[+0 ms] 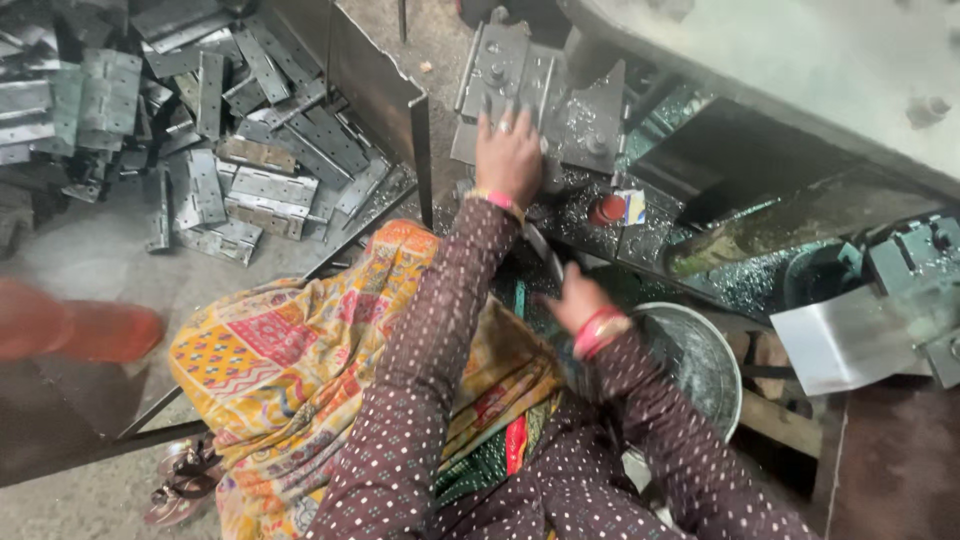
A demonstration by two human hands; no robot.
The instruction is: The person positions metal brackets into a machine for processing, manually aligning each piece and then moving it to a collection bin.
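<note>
Dotted maroon sleeves nearest the lens, over a patterned yellow cloth across the lap. Left hand stretched forward, palm and spread fingers flat on a grey metal hinge plate lying on the machine bed amid bright swarf; pressing rather than clasping. Right hand lower and nearer, fingers curled close by a thin metal strip; blurred, so impossible to say whether grasping it. Plate judged heavy for its size, rigid, likely slick with filings and sharp at the cut edges; best taken by the long sides, clear of the knuckle. More hinge plates heaped on the floor at left, behind a dark steel sheet. Round metal basin just beside the right wrist. Sandals below.
</note>
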